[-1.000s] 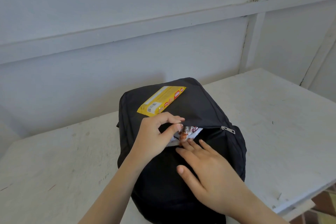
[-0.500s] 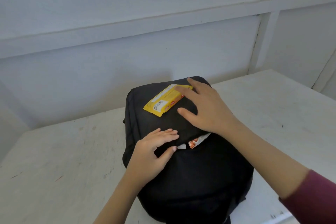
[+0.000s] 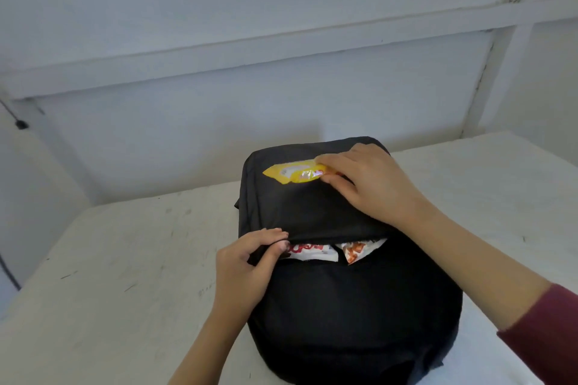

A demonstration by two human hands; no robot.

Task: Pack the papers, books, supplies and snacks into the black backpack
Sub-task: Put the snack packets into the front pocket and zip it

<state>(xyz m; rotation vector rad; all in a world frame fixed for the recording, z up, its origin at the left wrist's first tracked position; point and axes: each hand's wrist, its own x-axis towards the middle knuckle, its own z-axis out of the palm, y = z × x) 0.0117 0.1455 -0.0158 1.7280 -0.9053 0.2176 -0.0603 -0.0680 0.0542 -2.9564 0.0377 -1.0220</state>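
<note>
Right now the black backpack (image 3: 344, 306) lies flat on the white table (image 3: 109, 275), its far end near the wall (image 3: 219, 25). The right hand (image 3: 372, 184) reaches across to that far end, thumb and fingers curled, pinching one end of a yellow snack packet (image 3: 287, 172) that rests on top of the bag. The left hand (image 3: 244, 266) is nearer, at the pocket opening; its fingers are bent round the black edge of the flap, gripping the cloth. In the gap below that edge two more snacks show: a white wrapper (image 3: 308, 251) with red letters just beside the left fingers, and an orange wrapper (image 3: 356, 251) touching it on the right. A dark red sleeve (image 3: 544, 331) covers the right forearm.
</note>
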